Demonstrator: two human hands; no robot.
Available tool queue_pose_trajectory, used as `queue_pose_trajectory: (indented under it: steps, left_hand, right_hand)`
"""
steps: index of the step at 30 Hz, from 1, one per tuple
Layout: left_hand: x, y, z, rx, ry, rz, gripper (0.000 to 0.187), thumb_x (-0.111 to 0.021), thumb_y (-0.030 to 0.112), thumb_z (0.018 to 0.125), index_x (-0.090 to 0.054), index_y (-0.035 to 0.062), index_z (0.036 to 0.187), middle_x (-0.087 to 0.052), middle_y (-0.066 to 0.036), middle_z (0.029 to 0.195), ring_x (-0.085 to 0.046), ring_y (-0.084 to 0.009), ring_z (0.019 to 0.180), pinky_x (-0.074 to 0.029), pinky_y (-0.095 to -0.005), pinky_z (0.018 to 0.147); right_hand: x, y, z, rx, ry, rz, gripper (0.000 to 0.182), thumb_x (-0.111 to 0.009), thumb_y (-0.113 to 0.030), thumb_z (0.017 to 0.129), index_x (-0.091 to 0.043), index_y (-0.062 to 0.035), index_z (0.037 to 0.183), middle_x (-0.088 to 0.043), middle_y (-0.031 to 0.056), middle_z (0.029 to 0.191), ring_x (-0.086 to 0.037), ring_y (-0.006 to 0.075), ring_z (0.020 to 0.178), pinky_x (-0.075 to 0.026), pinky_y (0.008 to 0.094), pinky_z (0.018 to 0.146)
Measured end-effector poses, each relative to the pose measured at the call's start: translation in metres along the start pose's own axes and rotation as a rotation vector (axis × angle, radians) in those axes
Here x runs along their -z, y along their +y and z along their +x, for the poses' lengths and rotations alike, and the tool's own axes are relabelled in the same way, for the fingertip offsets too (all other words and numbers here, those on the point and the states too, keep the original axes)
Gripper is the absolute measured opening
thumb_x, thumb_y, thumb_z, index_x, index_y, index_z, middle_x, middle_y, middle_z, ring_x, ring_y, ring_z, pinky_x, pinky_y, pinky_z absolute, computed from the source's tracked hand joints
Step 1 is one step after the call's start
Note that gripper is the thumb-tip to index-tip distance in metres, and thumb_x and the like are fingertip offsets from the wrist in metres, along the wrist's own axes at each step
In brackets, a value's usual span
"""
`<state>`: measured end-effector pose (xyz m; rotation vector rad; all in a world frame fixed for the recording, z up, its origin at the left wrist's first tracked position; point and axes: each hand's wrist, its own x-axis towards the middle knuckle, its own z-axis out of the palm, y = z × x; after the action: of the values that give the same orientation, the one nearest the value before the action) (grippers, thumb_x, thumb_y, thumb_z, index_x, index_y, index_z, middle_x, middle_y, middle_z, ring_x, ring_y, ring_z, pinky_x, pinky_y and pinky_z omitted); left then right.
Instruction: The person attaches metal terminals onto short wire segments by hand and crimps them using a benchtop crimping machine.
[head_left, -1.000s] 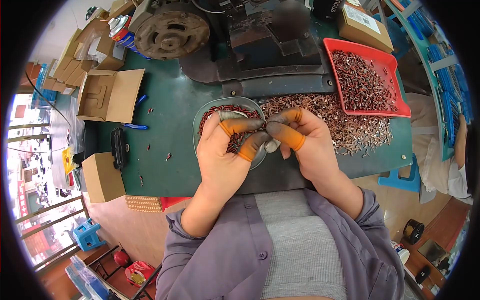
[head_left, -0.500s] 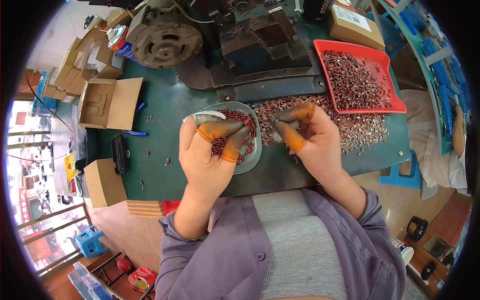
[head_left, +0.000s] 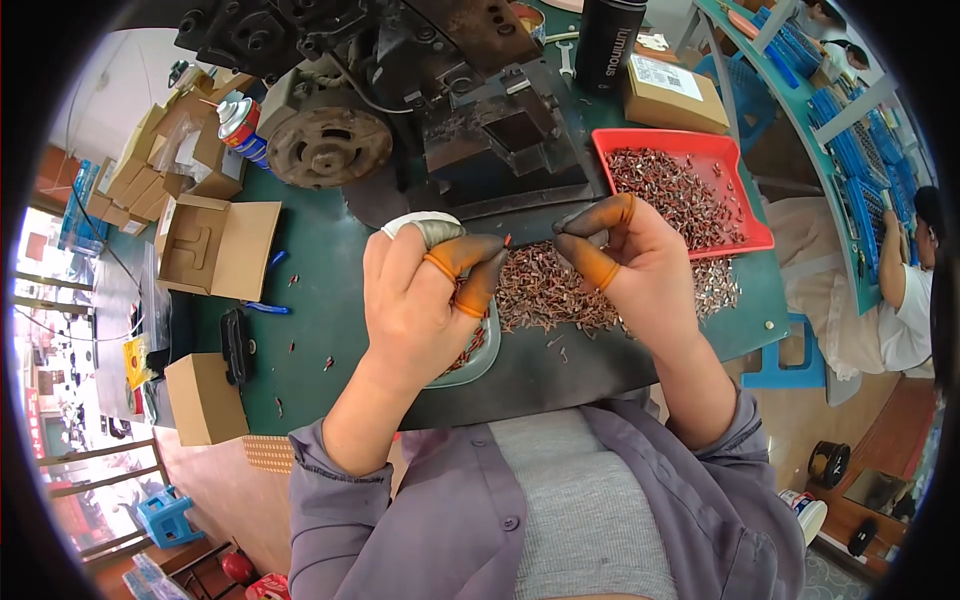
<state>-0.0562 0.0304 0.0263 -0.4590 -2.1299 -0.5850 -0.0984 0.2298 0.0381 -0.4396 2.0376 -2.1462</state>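
My left hand (head_left: 415,285), with dark-tipped orange finger covers, pinches a small red part (head_left: 507,240) that sticks out past the fingertips. A pale whitish-green wrap (head_left: 425,226) lies around its upper fingers. Just to the right, my right hand (head_left: 625,255) wears the same covers, thumb and forefinger pressed together; anything between them is hidden. The fingertips of both hands are a short gap apart. Below my left hand sits a clear plastic tub (head_left: 487,358) of red parts, partly covered by the hand. A heap of small coppery parts (head_left: 550,290) spreads between and beneath the hands.
A dark metal machine (head_left: 500,140) stands behind the hands. At right is a red tray (head_left: 755,235) full of small parts. An open cardboard box (head_left: 240,250), blue-handled pliers (head_left: 268,308) and a black case (head_left: 235,345) lie at left. Another person (head_left: 905,300) sits at far right.
The view has tilted up, showing more of the machine. My hands have risen away from the tub toward the machine's base, and a red part now shows at my left fingertips.
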Motion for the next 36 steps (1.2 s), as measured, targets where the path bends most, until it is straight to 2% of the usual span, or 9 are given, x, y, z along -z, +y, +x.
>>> queue_pose_trajectory:
  steps: [4, 7, 10, 12, 15, 19, 24, 26, 36]
  left_hand:
    - [-0.002, 0.001, 0.001, -0.037, 0.000, 0.004, 0.029, -0.081, 0.006, 0.060, -0.068, 0.0091, 0.085, -0.056, -0.004, 0.083, -0.048, -0.0227, 0.070, -0.037, -0.0325, 0.062]
    - [-0.003, 0.001, 0.001, -0.041, -0.020, 0.018, 0.029, -0.082, 0.006, 0.060, -0.067, 0.0092, 0.085, -0.056, -0.003, 0.083, -0.049, -0.0221, 0.070, -0.037, -0.0329, 0.063]
    - [-0.005, -0.002, 0.005, -0.058, 0.005, 0.036, 0.030, -0.082, 0.006, 0.059, -0.066, 0.0098, 0.085, -0.056, -0.002, 0.083, -0.050, -0.0216, 0.070, -0.037, -0.0332, 0.064]
    - [-0.008, -0.004, 0.013, -0.093, 0.051, 0.070, 0.031, -0.082, 0.007, 0.060, -0.066, 0.0116, 0.087, -0.056, -0.001, 0.084, -0.051, -0.0215, 0.072, -0.038, -0.0342, 0.065]
    - [-0.016, -0.015, 0.029, -0.164, 0.112, 0.162, 0.032, -0.081, 0.009, 0.061, -0.065, 0.0138, 0.088, -0.056, 0.000, 0.085, -0.051, -0.0215, 0.074, -0.038, -0.0348, 0.067]
    - [-0.037, -0.037, 0.052, -0.277, 0.220, 0.283, 0.031, -0.081, 0.011, 0.062, -0.058, 0.0143, 0.082, -0.057, -0.001, 0.088, -0.052, -0.0228, 0.079, -0.039, -0.0368, 0.070]
    - [-0.053, -0.052, 0.066, -0.313, 0.281, 0.350, 0.030, -0.079, 0.013, 0.063, -0.053, 0.0138, 0.077, -0.057, -0.001, 0.088, -0.052, -0.0230, 0.078, -0.041, -0.0371, 0.072]
    - [-0.056, -0.056, 0.067, -0.328, 0.238, 0.328, 0.029, -0.081, 0.011, 0.062, -0.060, 0.0137, 0.080, -0.057, -0.001, 0.087, -0.054, -0.0230, 0.081, -0.039, -0.0371, 0.072]
    - [-0.067, -0.065, 0.068, -0.357, 0.240, 0.369, 0.031, -0.081, 0.014, 0.063, -0.056, 0.0132, 0.081, -0.058, -0.002, 0.090, -0.053, -0.0241, 0.083, -0.040, -0.0385, 0.075]
  right_hand:
    - [0.003, -0.001, 0.007, -0.017, -0.012, -0.060, 0.020, -0.073, -0.001, 0.082, -0.056, -0.0045, 0.094, -0.061, -0.0010, 0.083, -0.056, 0.0029, 0.066, -0.045, 0.0160, 0.054]
    - [0.005, -0.005, 0.012, -0.087, -0.007, -0.026, 0.024, -0.074, -0.001, 0.081, -0.056, -0.0032, 0.097, -0.063, -0.0010, 0.082, -0.058, 0.0028, 0.071, -0.047, 0.0183, 0.061]
    - [0.007, -0.011, 0.020, -0.201, -0.011, -0.019, 0.028, -0.076, -0.003, 0.080, -0.054, -0.0030, 0.098, -0.063, 0.0008, 0.079, -0.058, 0.0049, 0.065, -0.048, 0.0203, 0.057]
    - [0.011, -0.015, 0.030, -0.245, -0.026, -0.006, 0.034, -0.077, -0.005, 0.078, -0.051, -0.0051, 0.100, -0.062, 0.0012, 0.079, -0.058, 0.0059, 0.062, -0.045, 0.0173, 0.052]
    - [0.012, -0.031, 0.057, -0.213, -0.044, -0.076, 0.038, -0.078, -0.008, 0.078, -0.049, -0.0045, 0.102, -0.061, 0.0018, 0.076, -0.057, 0.0069, 0.059, -0.043, 0.0177, 0.051]
    - [0.008, -0.043, 0.097, -0.173, -0.033, -0.127, 0.042, -0.078, -0.012, 0.077, -0.048, -0.0038, 0.104, -0.059, 0.0012, 0.073, -0.057, 0.0068, 0.059, -0.042, 0.0174, 0.050]
    - [0.006, -0.044, 0.129, -0.262, -0.042, -0.138, 0.037, -0.077, -0.014, 0.078, -0.052, -0.0038, 0.103, -0.059, -0.0016, 0.077, -0.055, 0.0047, 0.058, -0.038, 0.0157, 0.046]
    - [0.012, -0.035, 0.140, -0.338, -0.101, -0.097, 0.031, -0.076, -0.012, 0.078, -0.056, -0.0059, 0.101, -0.060, -0.0026, 0.079, -0.053, 0.0039, 0.057, -0.036, 0.0163, 0.046]
    - [0.023, -0.026, 0.151, -0.436, -0.219, 0.091, 0.024, -0.071, -0.013, 0.080, -0.061, -0.0129, 0.101, -0.064, -0.0054, 0.088, -0.055, 0.0030, 0.064, -0.038, 0.0199, 0.051]
